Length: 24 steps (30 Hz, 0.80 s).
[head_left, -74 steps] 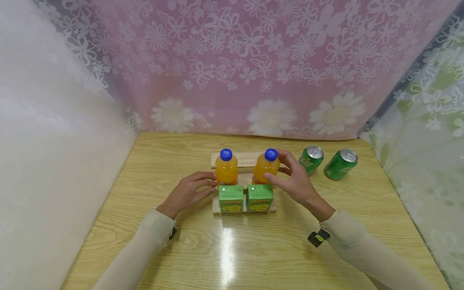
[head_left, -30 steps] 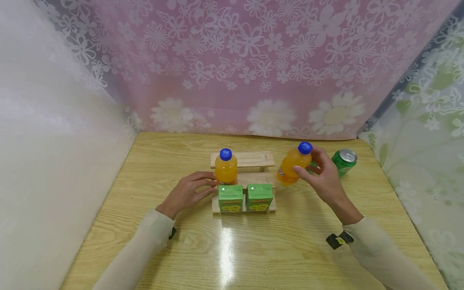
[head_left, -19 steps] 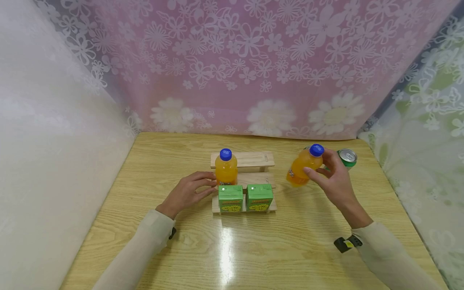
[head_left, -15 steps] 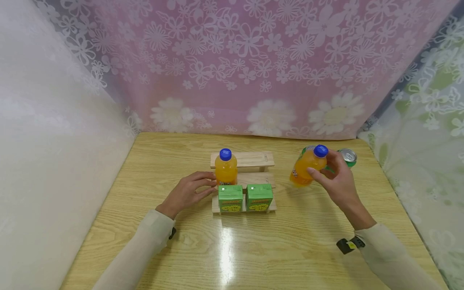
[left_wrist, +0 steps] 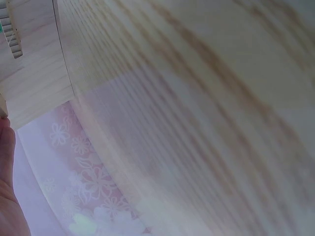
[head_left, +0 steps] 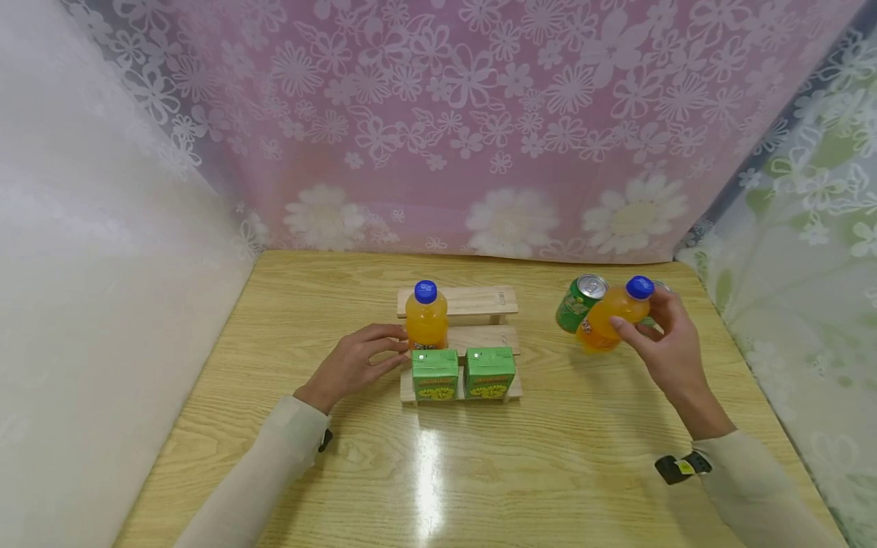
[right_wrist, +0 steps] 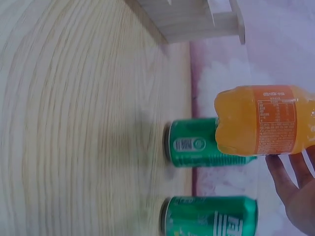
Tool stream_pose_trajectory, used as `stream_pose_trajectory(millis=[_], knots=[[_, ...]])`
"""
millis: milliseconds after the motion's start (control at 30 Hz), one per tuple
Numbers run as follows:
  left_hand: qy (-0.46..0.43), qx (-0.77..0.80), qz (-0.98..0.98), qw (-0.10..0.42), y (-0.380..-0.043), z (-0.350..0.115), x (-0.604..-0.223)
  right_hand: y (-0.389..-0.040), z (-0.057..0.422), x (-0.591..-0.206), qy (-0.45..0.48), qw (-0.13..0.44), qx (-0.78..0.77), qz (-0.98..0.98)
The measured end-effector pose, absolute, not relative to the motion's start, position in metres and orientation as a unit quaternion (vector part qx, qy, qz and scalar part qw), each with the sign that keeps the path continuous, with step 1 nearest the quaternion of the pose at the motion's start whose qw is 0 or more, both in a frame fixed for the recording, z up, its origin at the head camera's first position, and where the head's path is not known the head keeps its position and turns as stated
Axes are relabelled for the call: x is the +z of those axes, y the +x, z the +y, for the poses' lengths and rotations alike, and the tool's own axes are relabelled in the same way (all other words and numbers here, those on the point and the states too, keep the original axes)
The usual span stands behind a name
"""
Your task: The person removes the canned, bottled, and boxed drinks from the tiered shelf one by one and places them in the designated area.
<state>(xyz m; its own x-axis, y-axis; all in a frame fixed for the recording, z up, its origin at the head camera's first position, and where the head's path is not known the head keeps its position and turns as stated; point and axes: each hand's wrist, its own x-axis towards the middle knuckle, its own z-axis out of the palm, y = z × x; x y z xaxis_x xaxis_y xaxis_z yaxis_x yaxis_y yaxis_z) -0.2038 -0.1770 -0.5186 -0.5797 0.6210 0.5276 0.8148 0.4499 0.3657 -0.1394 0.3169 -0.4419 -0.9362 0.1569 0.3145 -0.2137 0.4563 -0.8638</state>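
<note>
My right hand [head_left: 668, 346] grips an orange soda bottle [head_left: 610, 323] with a blue cap, thumb on its near side. The bottle tilts and hangs above the table, its base off the wood in the right wrist view. Behind it stand two green soda cans, a left can [head_left: 574, 306] and a right can [right_wrist: 211, 216], the latter mostly hidden in the head view. With extended fingers my left hand [head_left: 352, 364] touches the left end of a stepped wooden rack [head_left: 483, 339]. Another orange soda bottle [head_left: 426, 320] stands there on the middle step, beside those fingertips.
Two green juice boxes, a left box [head_left: 435, 374] and a right box [head_left: 489, 373], stand on the rack's front step. The wooden table [head_left: 548, 472] ends at a pink floral curtain [head_left: 438, 152] behind. Pale walls flank both sides.
My right hand has lifted one orange bottle off the rack's right side and carried it rightward, passing in front of the left can. My left hand has stayed at the rack.
</note>
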Motion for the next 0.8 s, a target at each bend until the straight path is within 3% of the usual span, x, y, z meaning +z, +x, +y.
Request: stream_pose_trajectory(millis=[800], knots=[[-0.435,-0.305,-0.831,0.163,-0.204,-0.177,-0.517,-0.126,0.369,-0.465,-0.092,0.167,0.504,-0.842]])
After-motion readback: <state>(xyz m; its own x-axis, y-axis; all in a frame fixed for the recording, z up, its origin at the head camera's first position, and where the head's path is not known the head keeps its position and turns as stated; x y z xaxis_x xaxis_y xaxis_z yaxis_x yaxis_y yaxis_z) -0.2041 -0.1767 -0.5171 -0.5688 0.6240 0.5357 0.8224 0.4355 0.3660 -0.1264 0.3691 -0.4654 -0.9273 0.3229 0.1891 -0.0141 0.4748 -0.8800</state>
